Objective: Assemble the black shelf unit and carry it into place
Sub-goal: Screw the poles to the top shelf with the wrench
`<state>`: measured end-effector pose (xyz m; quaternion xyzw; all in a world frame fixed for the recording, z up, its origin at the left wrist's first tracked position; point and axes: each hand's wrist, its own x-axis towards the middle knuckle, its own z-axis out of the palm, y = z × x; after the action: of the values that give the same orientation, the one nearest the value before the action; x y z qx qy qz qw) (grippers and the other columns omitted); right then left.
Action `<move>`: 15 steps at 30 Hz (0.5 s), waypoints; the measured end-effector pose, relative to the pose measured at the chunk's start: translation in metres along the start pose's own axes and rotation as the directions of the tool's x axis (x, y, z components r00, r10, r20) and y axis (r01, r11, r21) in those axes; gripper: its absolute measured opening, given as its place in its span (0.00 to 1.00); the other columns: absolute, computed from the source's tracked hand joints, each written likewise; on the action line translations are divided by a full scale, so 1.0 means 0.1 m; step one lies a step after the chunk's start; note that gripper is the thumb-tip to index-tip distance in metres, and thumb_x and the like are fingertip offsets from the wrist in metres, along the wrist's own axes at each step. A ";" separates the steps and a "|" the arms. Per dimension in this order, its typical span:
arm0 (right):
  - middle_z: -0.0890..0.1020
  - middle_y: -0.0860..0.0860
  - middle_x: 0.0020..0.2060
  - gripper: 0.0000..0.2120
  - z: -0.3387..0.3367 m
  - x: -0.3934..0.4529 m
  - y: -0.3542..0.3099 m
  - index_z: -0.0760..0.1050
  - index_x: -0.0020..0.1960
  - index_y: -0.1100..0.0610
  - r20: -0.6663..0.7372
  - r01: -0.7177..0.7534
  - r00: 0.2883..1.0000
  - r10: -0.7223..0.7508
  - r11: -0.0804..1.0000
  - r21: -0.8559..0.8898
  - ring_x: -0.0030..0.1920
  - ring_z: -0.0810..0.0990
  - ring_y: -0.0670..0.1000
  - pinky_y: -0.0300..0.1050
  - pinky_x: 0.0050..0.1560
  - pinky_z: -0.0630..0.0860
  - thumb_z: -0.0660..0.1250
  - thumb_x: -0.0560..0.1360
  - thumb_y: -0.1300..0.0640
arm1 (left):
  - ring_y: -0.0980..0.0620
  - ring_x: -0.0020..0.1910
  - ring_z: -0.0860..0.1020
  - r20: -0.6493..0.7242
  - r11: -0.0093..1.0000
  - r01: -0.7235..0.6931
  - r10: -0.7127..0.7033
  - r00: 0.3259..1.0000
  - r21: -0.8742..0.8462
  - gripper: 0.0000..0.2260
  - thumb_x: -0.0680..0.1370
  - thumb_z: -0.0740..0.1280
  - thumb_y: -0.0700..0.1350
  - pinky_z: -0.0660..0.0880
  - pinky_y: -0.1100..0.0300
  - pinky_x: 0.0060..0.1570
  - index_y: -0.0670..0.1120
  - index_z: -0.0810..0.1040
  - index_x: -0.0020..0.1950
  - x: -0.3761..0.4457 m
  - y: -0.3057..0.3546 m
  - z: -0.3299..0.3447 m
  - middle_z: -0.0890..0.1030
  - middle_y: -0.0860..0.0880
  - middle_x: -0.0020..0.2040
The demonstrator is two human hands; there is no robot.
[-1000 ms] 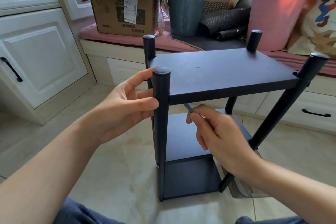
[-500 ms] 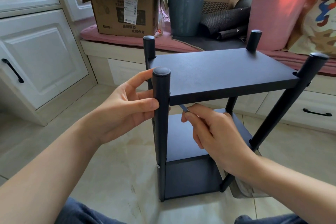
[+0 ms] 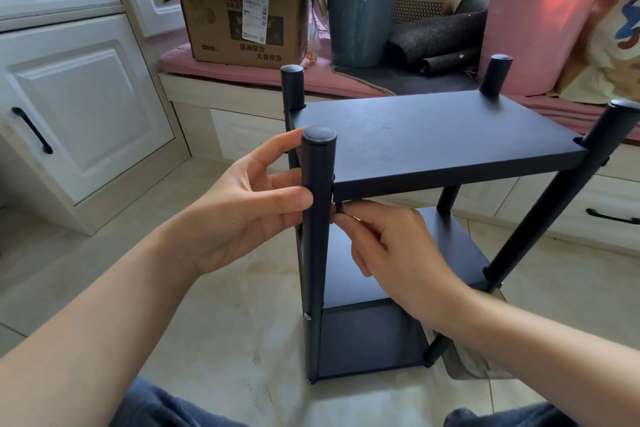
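left hand (image 3: 249,204) fingers curled round matte black round post (image 3: 317,218); right hand (image 3: 391,246) pinching small tool (image 3: 339,206) under flat shelf board (image 3: 440,135).

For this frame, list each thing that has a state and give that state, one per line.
shelf unit: standing on the floor, boards mounted on four posts
near-left post: upright, held by the left hand
left hand: thumb and fingers around the post
right hand: pinching a small tool at the joint under the top board
tool: mostly hidden
cardboard box: flaps open
cabinet door: closed
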<state>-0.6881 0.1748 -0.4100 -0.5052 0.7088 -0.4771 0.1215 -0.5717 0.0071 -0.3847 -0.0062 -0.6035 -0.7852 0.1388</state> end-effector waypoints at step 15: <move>0.69 0.53 0.24 0.16 0.18 0.21 0.05 0.71 0.33 0.60 -0.047 0.043 0.998 -0.038 0.993 0.110 0.25 0.66 0.45 0.32 0.29 0.64 0.59 0.79 0.66 | 0.45 0.52 0.83 -0.027 0.996 -0.011 0.013 1.000 0.094 0.34 0.70 0.71 0.38 0.76 0.58 0.57 0.49 0.66 0.75 0.01 -0.02 -0.01 0.85 0.45 0.51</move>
<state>-0.6892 0.1481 -0.4171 -0.5010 0.6735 -0.5293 0.1235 -0.5726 0.0067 -0.3869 0.0077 -0.6376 -0.7552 0.1520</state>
